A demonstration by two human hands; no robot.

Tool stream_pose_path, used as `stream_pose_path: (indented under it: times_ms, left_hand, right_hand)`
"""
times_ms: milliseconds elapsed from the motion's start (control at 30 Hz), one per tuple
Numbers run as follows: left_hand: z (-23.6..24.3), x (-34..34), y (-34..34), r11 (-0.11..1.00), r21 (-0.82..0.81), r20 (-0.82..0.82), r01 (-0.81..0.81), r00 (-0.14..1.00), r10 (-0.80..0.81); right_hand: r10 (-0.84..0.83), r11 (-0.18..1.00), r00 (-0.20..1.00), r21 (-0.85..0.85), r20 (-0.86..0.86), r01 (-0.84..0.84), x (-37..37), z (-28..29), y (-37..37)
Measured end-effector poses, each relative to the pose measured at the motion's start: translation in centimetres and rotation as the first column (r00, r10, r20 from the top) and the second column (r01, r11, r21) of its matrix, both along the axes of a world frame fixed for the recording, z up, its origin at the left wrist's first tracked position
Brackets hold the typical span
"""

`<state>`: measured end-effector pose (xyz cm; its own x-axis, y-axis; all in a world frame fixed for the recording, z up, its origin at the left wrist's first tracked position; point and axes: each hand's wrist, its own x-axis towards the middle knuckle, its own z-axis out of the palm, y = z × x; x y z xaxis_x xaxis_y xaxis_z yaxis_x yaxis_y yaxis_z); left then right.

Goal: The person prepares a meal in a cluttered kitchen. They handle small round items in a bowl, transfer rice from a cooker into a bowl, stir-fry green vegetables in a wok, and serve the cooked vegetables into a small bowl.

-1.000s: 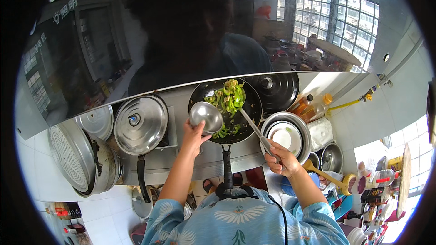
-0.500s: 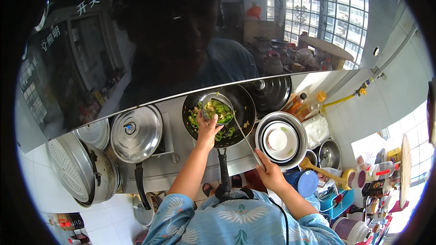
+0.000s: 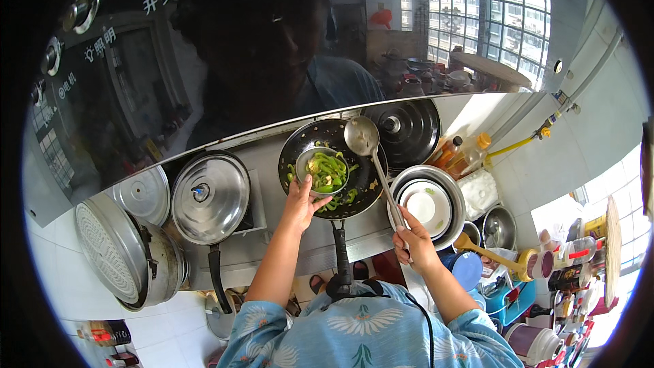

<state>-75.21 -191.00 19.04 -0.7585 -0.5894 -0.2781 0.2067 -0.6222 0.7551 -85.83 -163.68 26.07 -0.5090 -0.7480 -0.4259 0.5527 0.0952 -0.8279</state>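
Note:
My left hand (image 3: 300,201) grips a small steel bowl (image 3: 302,158) of sliced green peppers with pale bits (image 3: 325,171), held over the black frying pan (image 3: 364,189). My right hand (image 3: 413,237) is closed on the handle of a long metal ladle (image 3: 362,135). The ladle's head, with only small residue on it, is over the pan's upper right, beside the bowl. Some pepper slices (image 3: 351,196) lie in the pan around and below the bowl, which hides part of them. The pan's handle (image 3: 341,255) points toward me, between my forearms.
A lidded steel pan (image 3: 209,207) stands left, beside a stacked steamer (image 3: 109,246). A black lid (image 3: 411,138), nested bowls (image 3: 445,191), oil bottles (image 3: 471,156) and a yellow hose (image 3: 516,150) are right. A dark range hood (image 3: 245,116) overhangs the stove (image 3: 303,238); jars (image 3: 571,252) crowd the far right.
The bowl was empty a second ago and now holds peppers. The ladle, first heaped with peppers and then at the bowl, is now lifted up and right, nearly empty.

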Motion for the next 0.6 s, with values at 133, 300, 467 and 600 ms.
stream_pose_path:
  times_ms: [133,300,467,600]
  left_hand:
    - [0.6,1.3,-0.8,0.999,-0.025,0.015,0.022,1.000,-0.021]
    - [0.9,2.3,-1.3,0.997,-0.078,0.050,0.022,0.999,-0.018]
    - [0.2,2.9,-1.1,0.992,-0.105,0.080,-0.067,0.994,0.076]
    - [-0.4,2.5,-0.4,0.996,-0.071,0.045,-0.050,0.998,0.054]
  right_hand:
    - [0.043,0.999,0.912,-0.004,0.409,-0.045,-0.4,-0.8,0.0]
    - [0.186,0.972,0.778,-0.227,0.600,-0.058,-0.4,-1.1,1.4]
    - [0.155,0.971,0.813,-0.238,0.561,-0.022,0.3,0.6,1.9]
    - [0.229,0.955,0.972,-0.209,0.059,-0.212,0.7,-0.1,2.8]
